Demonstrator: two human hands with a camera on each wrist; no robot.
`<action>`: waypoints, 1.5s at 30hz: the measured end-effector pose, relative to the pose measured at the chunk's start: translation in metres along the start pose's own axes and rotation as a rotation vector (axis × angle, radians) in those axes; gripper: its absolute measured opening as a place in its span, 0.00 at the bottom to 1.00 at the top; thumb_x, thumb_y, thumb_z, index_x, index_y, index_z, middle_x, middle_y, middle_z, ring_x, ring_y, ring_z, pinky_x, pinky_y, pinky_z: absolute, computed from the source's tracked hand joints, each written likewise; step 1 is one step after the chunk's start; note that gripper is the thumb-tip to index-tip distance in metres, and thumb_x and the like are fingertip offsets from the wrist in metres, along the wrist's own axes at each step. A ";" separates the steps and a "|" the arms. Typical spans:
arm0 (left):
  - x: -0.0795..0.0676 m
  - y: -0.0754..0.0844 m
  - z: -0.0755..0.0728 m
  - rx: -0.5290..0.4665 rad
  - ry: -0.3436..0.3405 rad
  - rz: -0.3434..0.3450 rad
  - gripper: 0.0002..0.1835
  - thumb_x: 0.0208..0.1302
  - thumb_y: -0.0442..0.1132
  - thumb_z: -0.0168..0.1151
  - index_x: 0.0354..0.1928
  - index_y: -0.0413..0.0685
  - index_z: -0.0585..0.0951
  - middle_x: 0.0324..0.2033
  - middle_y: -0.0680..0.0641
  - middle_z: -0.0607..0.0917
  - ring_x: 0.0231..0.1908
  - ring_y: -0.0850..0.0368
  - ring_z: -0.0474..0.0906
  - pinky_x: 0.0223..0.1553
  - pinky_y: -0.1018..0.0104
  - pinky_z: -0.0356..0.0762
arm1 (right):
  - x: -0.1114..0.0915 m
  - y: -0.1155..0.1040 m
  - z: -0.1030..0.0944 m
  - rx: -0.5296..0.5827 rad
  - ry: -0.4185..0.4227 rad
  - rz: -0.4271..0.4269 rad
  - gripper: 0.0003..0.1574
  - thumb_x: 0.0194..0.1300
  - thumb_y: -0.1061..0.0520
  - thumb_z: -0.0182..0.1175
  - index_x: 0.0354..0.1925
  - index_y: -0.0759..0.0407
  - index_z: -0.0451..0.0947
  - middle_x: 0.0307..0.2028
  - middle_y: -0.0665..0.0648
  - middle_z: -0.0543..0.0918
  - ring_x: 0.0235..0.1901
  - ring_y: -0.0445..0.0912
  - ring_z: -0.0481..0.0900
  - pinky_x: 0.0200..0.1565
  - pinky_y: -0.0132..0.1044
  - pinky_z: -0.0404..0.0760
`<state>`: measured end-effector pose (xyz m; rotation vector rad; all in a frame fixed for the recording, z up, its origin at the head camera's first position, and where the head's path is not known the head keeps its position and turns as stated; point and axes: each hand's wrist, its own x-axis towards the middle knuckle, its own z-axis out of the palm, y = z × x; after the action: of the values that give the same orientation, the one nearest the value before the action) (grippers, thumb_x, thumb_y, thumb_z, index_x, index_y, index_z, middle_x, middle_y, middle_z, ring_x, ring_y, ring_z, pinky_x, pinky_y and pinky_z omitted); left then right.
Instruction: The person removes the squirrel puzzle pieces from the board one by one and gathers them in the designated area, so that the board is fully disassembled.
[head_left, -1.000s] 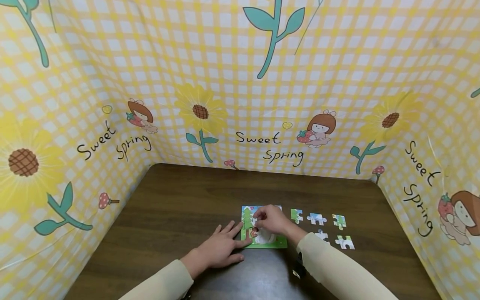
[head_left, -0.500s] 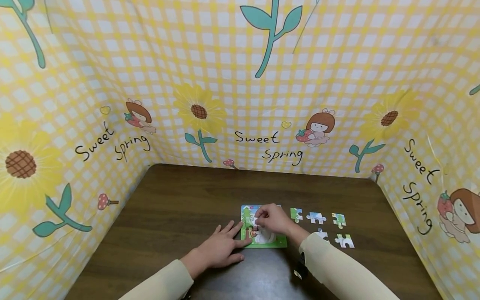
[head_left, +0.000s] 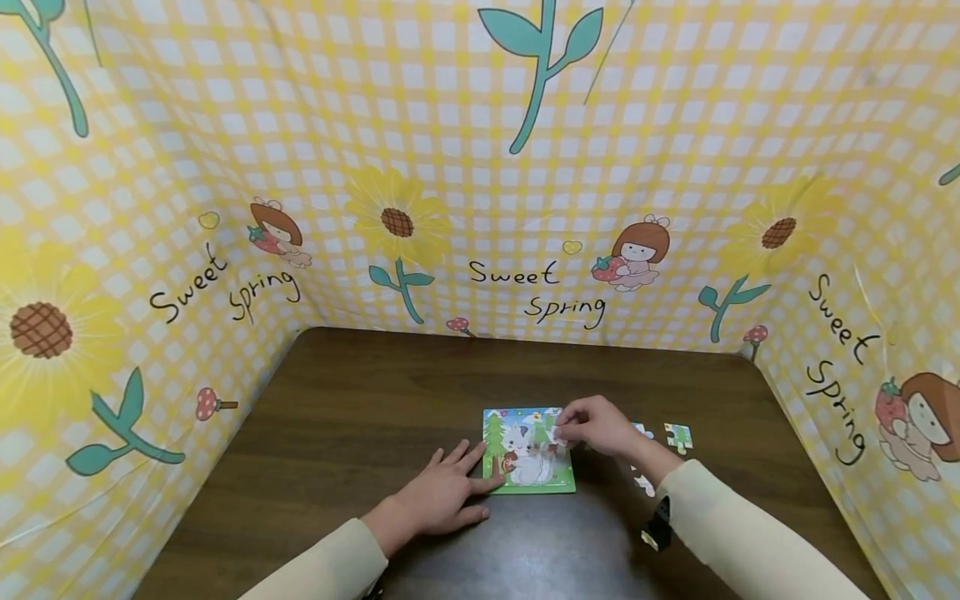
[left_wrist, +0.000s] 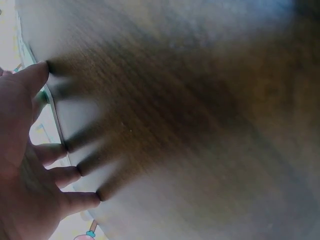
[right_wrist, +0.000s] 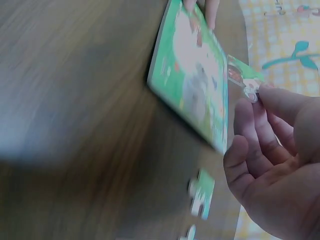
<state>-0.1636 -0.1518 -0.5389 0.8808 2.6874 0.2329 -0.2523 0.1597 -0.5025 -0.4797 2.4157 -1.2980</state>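
Note:
A square puzzle board (head_left: 531, 471) with a white animal and green trees lies on the table. My left hand (head_left: 442, 496) rests with spread fingers at the board's left side, its index finger over the lower left corner. In the left wrist view the left hand (left_wrist: 30, 165) shows its fingertips down on the tabletop. Above the board's right edge, my right hand (head_left: 600, 427) pinches a jigsaw piece between thumb and fingers. The right wrist view shows this jigsaw piece (right_wrist: 244, 76), green, brown and white, held clear of the board.
Several loose jigsaw pieces lie right of the board, among them a green one (head_left: 678, 437) and one partly behind the right forearm (head_left: 643, 481). A dark wooden table (head_left: 360, 392) bears everything. Yellow checked cloth (head_left: 525, 192) walls it on the back and sides.
My right hand has moved right from the middle of the board to its right edge, holding the jigsaw piece. More of the board's picture now shows. The left hand has stayed put.

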 end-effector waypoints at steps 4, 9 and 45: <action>0.000 0.001 -0.002 0.002 0.001 0.001 0.29 0.74 0.65 0.53 0.75 0.82 0.66 0.81 0.42 0.52 0.78 0.34 0.51 0.68 0.27 0.59 | -0.014 0.014 -0.019 -0.025 -0.011 0.022 0.06 0.67 0.57 0.69 0.38 0.60 0.86 0.28 0.56 0.86 0.30 0.49 0.83 0.31 0.44 0.82; 0.001 0.001 -0.003 -0.008 0.004 0.004 0.29 0.74 0.64 0.54 0.75 0.81 0.67 0.81 0.41 0.53 0.78 0.34 0.51 0.68 0.27 0.59 | -0.031 0.028 -0.036 -0.041 -0.014 0.028 0.06 0.69 0.58 0.67 0.39 0.61 0.85 0.28 0.58 0.85 0.29 0.51 0.81 0.27 0.40 0.78; 0.001 -0.003 0.002 -0.039 0.016 0.000 0.29 0.74 0.65 0.54 0.74 0.84 0.65 0.81 0.44 0.53 0.79 0.35 0.50 0.69 0.28 0.58 | -0.047 0.051 -0.022 -0.433 0.055 -0.057 0.08 0.64 0.61 0.69 0.28 0.52 0.85 0.22 0.45 0.82 0.19 0.38 0.73 0.28 0.35 0.74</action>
<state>-0.1650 -0.1538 -0.5421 0.8714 2.6880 0.2928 -0.2279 0.2235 -0.5271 -0.6361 2.7531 -0.8097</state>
